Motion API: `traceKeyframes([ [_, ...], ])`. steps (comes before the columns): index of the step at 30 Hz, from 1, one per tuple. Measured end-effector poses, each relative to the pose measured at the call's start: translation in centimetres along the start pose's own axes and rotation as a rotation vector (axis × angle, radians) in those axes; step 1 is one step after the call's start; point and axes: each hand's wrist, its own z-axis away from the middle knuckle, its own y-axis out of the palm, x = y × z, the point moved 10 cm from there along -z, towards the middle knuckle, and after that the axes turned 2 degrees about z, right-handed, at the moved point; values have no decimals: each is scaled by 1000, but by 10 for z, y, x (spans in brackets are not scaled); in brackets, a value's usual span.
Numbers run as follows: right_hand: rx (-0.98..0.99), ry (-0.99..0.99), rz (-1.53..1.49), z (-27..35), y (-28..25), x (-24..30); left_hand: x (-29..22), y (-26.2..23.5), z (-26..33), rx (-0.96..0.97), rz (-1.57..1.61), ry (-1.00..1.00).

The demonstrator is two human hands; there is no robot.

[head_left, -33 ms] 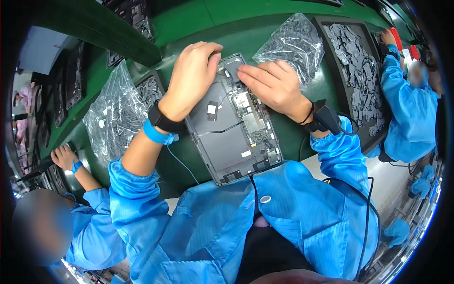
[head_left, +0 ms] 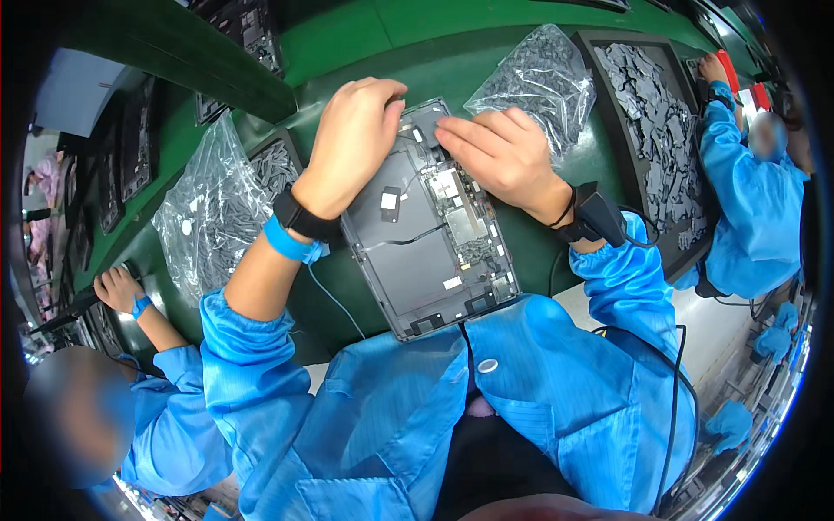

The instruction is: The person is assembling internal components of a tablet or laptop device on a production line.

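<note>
A: On the green counter (head_left: 365,43), dead centre, what's the biggest thing?

B: The open device (head_left: 417,252), a grey shell lying flat with its insides up, long axis running from 11 o'clock down to 5. Its near end touches the person's blue smock, so it sits close enough for both arms to reach the far end.

A: And around it?

B: At 2 o'clock a dark tray (head_left: 651,139) full of small grey parts, with a co-worker (head_left: 751,208) in blue bent over it. At 9 o'clock a clear bag (head_left: 213,217) of dark parts, and a second bag (head_left: 539,82) at 1 o'clock, just beside the shell. Both lie within arm's reach, I'd judge as stock for the work.

A: The hands?

B: The left hand (head_left: 352,143) lies over the shell's far left corner, fingers curled down over the edge; it looks to be steadying the shell. The grip there is closed loosely on the rim, though the fingertips are hidden. The right hand (head_left: 499,152) comes in from 2 o'clock, fingers together and stretched flat, tips pressing on the far end near a small white patch. It clamps nothing that I can see.

A: Wrists?

B: A black band and blue strap (head_left: 291,243) on the left, with a thin cord trailing off; a black unit (head_left: 595,217) on the right, cabled too.

A: Anyone else?

B: Another worker's hand (head_left: 117,291) at 8 o'clock, well apart.
</note>
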Motion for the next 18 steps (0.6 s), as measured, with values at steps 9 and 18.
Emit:
traceKeyframes([
  [9, 102, 87, 95, 1, 19, -2, 4, 21, -2, 207, -58, -118],
  [18, 353, 101, 20, -3, 38, -11, -4, 29, 0, 144, -257, 26],
])
